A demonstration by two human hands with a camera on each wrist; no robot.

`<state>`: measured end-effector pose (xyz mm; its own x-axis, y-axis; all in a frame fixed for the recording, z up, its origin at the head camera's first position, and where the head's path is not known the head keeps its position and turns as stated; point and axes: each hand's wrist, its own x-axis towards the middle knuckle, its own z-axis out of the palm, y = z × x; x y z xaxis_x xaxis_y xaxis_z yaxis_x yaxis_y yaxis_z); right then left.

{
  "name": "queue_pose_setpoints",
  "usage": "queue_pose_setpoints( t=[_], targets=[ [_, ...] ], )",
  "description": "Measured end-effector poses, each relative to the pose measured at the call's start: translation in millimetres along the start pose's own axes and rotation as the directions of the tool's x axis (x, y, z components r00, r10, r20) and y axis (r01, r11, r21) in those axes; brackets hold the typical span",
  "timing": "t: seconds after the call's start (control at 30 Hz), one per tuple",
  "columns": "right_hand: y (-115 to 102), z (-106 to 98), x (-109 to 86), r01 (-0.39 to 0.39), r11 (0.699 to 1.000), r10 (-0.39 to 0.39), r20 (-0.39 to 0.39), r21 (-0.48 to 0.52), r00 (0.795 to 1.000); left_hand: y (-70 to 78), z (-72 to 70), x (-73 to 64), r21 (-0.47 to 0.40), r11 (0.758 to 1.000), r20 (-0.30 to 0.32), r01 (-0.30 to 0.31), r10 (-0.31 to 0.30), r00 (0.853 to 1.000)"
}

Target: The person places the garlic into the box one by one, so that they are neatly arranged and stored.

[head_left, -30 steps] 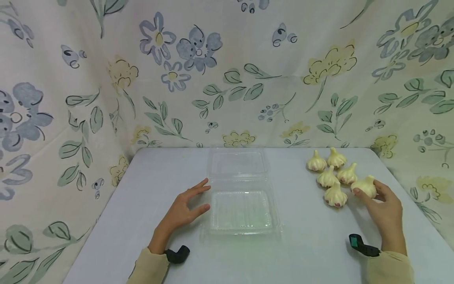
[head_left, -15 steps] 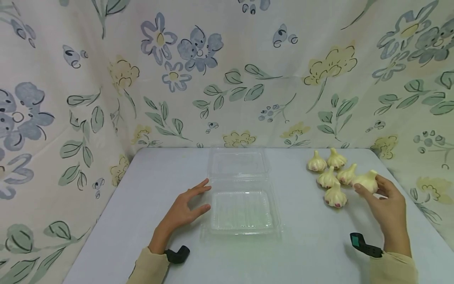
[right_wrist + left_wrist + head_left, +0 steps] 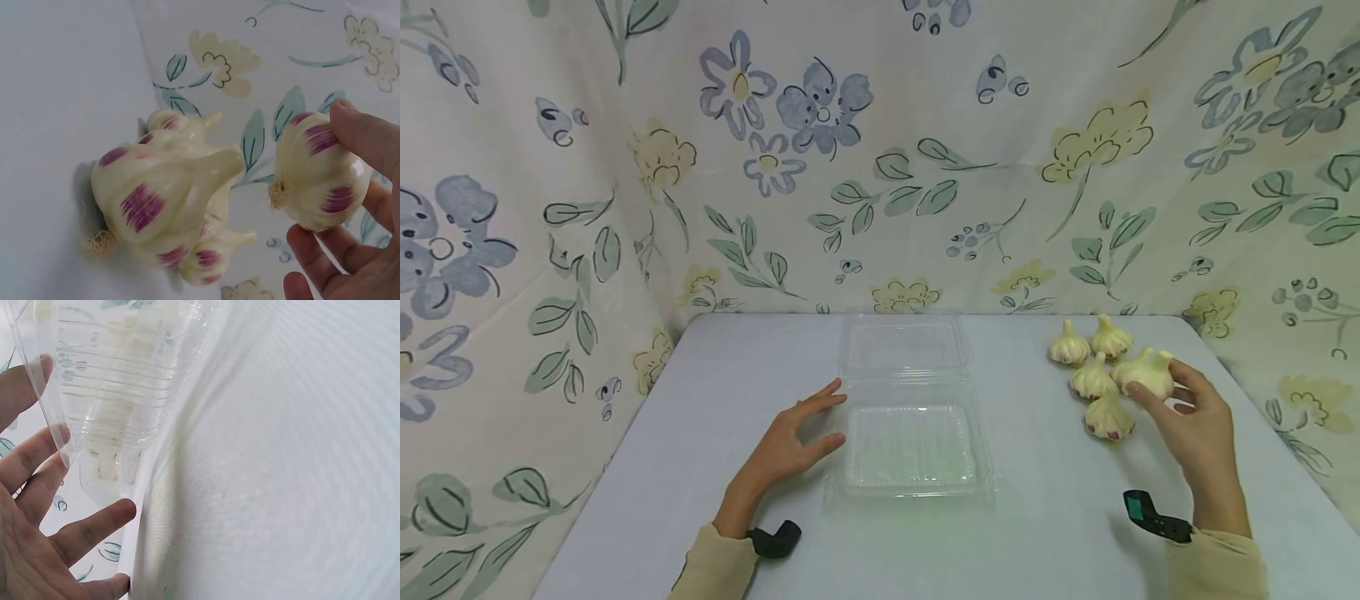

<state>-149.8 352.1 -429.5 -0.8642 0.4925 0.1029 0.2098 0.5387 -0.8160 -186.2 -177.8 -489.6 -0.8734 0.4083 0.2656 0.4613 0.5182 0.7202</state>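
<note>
My right hand (image 3: 1198, 429) holds a garlic bulb (image 3: 322, 172) between thumb and fingers, raised off the table in the right wrist view. The bulb is cream with purple patches and a tuft of roots. Just left of it stand several more garlic bulbs (image 3: 1108, 417) in a cluster, one of them hidden behind the held bulb in the head view. My left hand (image 3: 786, 442) rests at the left side of a clear plastic clamshell box (image 3: 913, 492), its fingers spread and relaxed. In the left wrist view those fingertips (image 3: 45, 369) are right at the box's rim.
The clamshell's lid (image 3: 904, 346) lies folded back behind its base, toward the far edge of the white table (image 3: 760, 350). A flowered cloth (image 3: 880, 167) hangs behind and at both sides of the table.
My right hand first lifted the garlic bulb a little, then carried it left and farther back over the cluster. The left hand and the box have stayed in place.
</note>
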Motion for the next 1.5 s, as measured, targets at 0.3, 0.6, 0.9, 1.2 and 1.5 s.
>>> queue_pose_setpoints(
  t=[0.3,0.6,0.9,1.2,1.5],
  targets=[
    [-19.1,11.0,-9.3,0.124,0.992,-0.123,0.064,-0.014,0.990,1.8,-1.5,-1.7,0.006,1.000,-0.008,0.012,-0.012,1.000],
    [-31.3,20.8,-15.8,0.212,0.976,-0.215,0.102,0.040,0.971,1.1,-1.8,-1.5,-0.004,1.000,-0.020,0.021,-0.022,1.000],
    [-42.6,26.9,-22.9,0.241,0.970,-0.241,0.141,0.016,0.960,1.0,-0.4,-0.3,-0.001,1.000,-0.012,0.019,-0.019,1.000],
    [-56.3,39.8,-31.1,0.321,0.944,-0.329,0.202,0.069,0.923,3.5,-0.5,0.8,0.014,1.000,-0.010,-0.005,0.005,1.000],
    [-65.6,53.2,-38.7,0.393,0.911,-0.411,0.231,0.122,0.882,2.7,-0.5,1.8,0.011,1.000,-0.006,0.025,-0.025,1.000]
  ],
)
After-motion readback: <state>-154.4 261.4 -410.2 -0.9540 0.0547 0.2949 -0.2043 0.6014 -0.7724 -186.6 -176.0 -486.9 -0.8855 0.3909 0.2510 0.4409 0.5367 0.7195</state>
